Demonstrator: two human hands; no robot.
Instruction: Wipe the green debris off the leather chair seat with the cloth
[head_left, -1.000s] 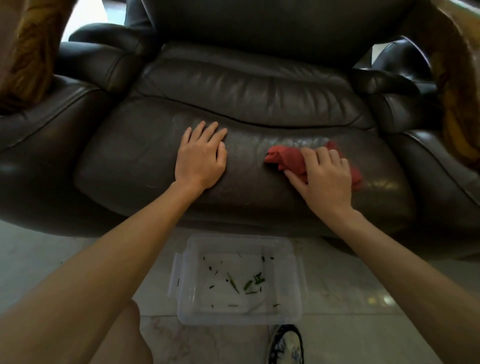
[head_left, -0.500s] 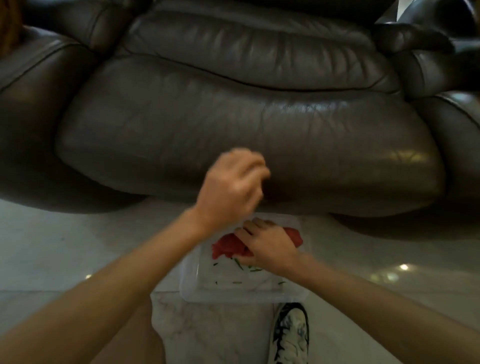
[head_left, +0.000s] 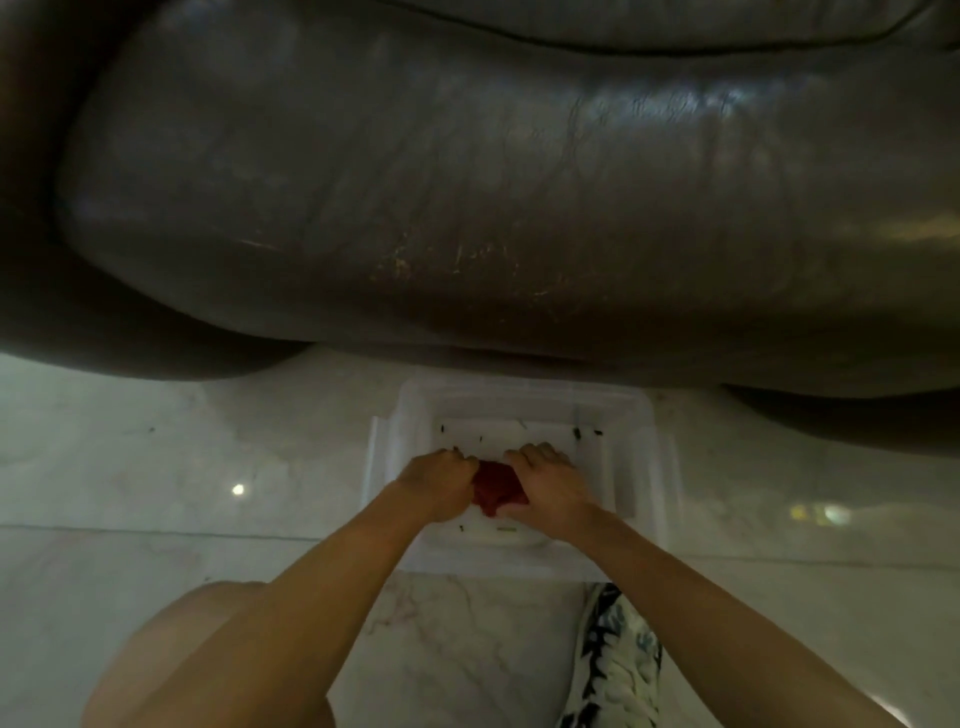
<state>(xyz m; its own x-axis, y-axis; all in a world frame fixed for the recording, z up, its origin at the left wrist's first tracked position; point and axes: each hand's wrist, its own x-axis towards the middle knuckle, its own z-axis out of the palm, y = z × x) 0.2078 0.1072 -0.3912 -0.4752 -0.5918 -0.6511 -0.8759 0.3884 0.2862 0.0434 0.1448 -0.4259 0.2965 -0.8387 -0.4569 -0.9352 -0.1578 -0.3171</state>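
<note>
Head view: left hand, right hand both grip red cloth inside clear bin.

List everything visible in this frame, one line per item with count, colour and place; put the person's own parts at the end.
Chair seat: one, dark brown leather, fills the upper half of the view; no green bits visible on it.
Plastic container: one, clear, on the floor just in front of the seat.
Cloth: one, red, bunched between both hands over the container.
Green debris: several small dark-green bits, scattered on the container bottom.
Floor: pale marble-look tile, lower half; a few dark specks on it left of the container.
Shoe: one, black-and-white patterned, bottom centre-right.
Knee: one, bare, bottom left.
Left hand: grip closed on the cloth.
Right hand: grip closed on the cloth.
</note>
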